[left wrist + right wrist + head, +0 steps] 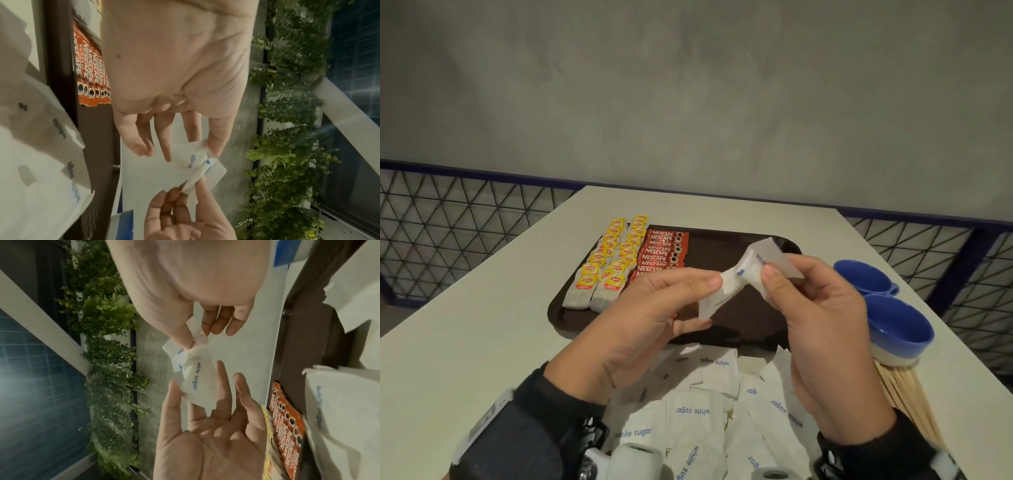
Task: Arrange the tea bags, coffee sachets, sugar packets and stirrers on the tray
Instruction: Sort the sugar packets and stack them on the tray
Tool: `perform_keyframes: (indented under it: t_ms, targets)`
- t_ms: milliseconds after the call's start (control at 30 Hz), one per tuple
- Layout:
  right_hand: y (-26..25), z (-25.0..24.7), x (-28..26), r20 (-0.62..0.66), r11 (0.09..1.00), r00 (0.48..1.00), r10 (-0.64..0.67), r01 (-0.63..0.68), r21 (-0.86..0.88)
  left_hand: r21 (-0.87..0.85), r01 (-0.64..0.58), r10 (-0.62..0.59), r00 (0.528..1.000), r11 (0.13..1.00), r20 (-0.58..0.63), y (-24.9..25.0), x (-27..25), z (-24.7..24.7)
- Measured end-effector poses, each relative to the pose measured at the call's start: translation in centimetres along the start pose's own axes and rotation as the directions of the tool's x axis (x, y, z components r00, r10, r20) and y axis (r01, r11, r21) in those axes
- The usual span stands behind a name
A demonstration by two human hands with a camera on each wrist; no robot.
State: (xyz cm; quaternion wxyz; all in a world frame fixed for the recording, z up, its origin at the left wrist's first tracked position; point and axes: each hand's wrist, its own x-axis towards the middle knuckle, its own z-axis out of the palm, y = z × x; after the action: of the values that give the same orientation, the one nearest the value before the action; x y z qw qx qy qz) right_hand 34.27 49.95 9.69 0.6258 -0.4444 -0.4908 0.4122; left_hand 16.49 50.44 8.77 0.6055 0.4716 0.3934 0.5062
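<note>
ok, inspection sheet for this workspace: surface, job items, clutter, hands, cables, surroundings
Surface: white table, brown tray on it.
Job's things: tea bags in two rows and coffee sachets on tray; loose sugar packets and stirrers off tray, near edge.
Clutter: two blue cups right of tray.
Grippers: left hand and right hand both pinch held sugar packets above tray.
Cables: nothing seen.
Surroundings: grey wall, mesh railing.
</note>
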Motion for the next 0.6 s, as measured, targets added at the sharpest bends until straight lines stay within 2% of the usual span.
perform_keyframes:
  t_ms: [33,100,200,300,400,600]
  targets:
    - [0.0,-0.1,0.1,-0.025,1.0,0.999,0.026,-0.026,0.015,-0.008,-0.011,0.01,1.0,1.0,-0.03,0.1,0.1,0.0]
    - [-0.1,-0.5,0.3,-0.002,0.976,0.989,0.147,-0.144,0.164,-0.015,-0.028,0.027,0.997,0.999,-0.073,0.2,0.2,-0.1]
    - [-0.4,-0.8,0.5,0.087,0.844,0.935,0.345,-0.35,0.407,-0.045,-0.038,0.033,0.992,0.998,-0.124,0.5,0.2,-0.4]
    - [-0.6,-0.7,0.5,0.174,0.743,0.897,0.406,-0.436,0.508,-0.09,-0.06,0.042,0.982,0.994,-0.182,0.3,0.3,-0.4]
    - [-0.4,-0.6,0.4,0.255,0.736,0.887,0.384,-0.461,0.495,-0.152,-0.09,0.046,0.962,0.984,-0.27,0.0,0.5,-0.1]
    - [-0.1,0.4,-0.1,0.404,0.836,0.851,0.335,-0.467,0.29,-0.125,-0.155,0.095,0.917,0.98,-0.388,-0.4,0.9,-0.1]
